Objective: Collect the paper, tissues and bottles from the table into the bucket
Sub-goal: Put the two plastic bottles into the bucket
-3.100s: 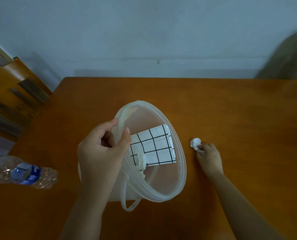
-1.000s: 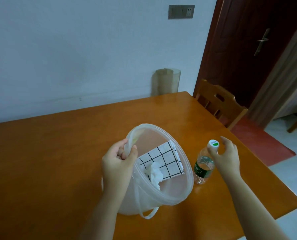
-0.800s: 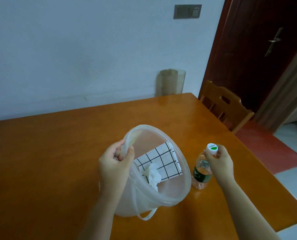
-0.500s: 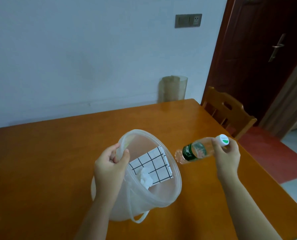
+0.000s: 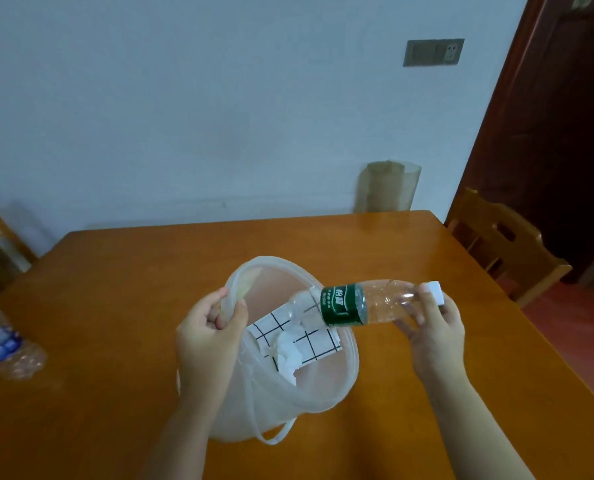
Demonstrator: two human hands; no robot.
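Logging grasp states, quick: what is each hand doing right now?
Left hand: closed on the bucket rim, pinching it.
Right hand: closed on the green-labelled bottle near its cap, base over the bucket.

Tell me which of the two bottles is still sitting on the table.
The blue-label bottle at the table's left edge. The green-label bottle is off the table, held by the right hand over the bucket.

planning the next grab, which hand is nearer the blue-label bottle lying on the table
Left. The left hand grips the bucket rim, on the blue-label bottle's side; the right hand holds the green-label bottle beyond the bucket.
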